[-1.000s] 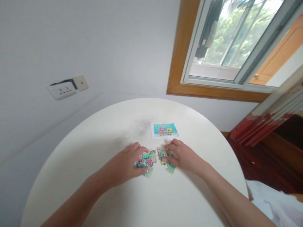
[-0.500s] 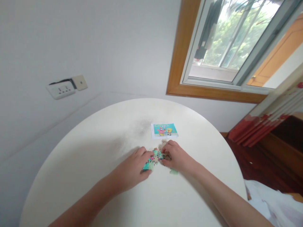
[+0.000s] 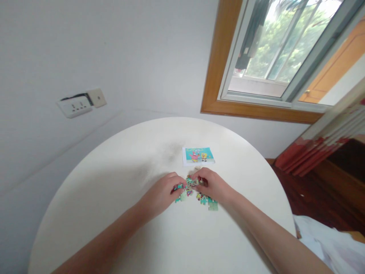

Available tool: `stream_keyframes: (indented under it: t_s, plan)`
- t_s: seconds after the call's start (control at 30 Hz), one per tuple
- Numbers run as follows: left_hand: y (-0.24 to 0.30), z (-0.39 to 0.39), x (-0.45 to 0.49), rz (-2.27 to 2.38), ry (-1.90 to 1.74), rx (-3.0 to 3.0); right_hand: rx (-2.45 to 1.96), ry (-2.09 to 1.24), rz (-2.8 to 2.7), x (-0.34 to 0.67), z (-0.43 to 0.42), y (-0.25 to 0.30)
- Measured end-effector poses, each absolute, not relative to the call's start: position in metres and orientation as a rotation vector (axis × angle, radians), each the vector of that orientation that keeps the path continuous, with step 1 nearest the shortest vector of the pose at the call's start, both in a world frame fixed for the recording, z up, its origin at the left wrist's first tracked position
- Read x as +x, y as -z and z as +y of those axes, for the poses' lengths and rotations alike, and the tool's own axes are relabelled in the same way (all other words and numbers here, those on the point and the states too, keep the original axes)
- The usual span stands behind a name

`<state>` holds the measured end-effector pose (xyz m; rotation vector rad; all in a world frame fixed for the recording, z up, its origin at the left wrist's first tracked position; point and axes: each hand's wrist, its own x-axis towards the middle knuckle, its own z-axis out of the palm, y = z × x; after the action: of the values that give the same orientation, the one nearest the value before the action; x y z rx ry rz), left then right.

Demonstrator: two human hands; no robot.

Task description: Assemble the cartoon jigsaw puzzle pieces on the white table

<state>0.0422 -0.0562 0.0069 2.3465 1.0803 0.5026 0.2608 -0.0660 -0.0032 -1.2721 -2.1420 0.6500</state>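
A small heap of colourful jigsaw pieces [image 3: 190, 192] lies near the middle of a round white table [image 3: 119, 182]. My left hand [image 3: 161, 195] curls in from the left, fingers closed on pieces at the heap's left side. My right hand [image 3: 213, 186] comes from the right, fingertips pinched on pieces at the heap's top. The two hands nearly touch over the heap. A few teal pieces [image 3: 211, 204] stick out below my right hand. Just beyond the hands lies a small cartoon picture card [image 3: 197, 155], flat on the table.
The table stands in a corner against a white wall with a socket plate [image 3: 74, 106]. A wood-framed window [image 3: 273, 57] is at the upper right. A red and cream curtain [image 3: 325, 140] and white cloth [image 3: 330, 243] lie to the right.
Both hands have drawn together, pushing the two separate clusters of pieces into one bunched heap between the fingertips. Some pieces have spilled out below the right hand.
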Motion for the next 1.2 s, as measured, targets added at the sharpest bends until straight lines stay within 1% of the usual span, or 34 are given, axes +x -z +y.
stream_keyframes:
  t_s: [0.07,0.33,0.5,0.63,0.77,0.87,1.03,1.2]
  plan:
    - [-0.005,-0.053,0.043,1.084,-0.549,2.342,-1.23,-0.61,-2.132,0.261,-0.064,0.005]
    - [-0.004,-0.051,0.041,1.172,-0.662,2.323,-1.331,-0.447,-2.264,0.262,-0.066,0.003]
    - [-0.008,-0.048,0.034,1.084,-0.685,2.464,-1.237,-0.383,-2.335,0.267,-0.068,0.001]
    - [-0.011,-0.048,0.027,0.918,-0.582,2.613,-1.163,-0.342,-2.363,0.273,-0.065,0.003]
    - [-0.008,-0.053,0.028,0.907,-0.473,2.671,-1.149,-0.295,-2.334,0.277,-0.065,-0.002]
    - [-0.005,-0.056,0.032,0.915,-0.465,2.654,-1.138,-0.294,-2.332,0.275,-0.071,-0.011]
    - [-0.004,-0.058,0.036,0.877,-0.478,2.61,-1.013,-0.389,-2.476,0.263,-0.085,-0.014]
    - [-0.006,-0.053,0.035,0.872,-0.59,2.561,-1.033,-0.377,-2.466,0.257,-0.086,-0.009]
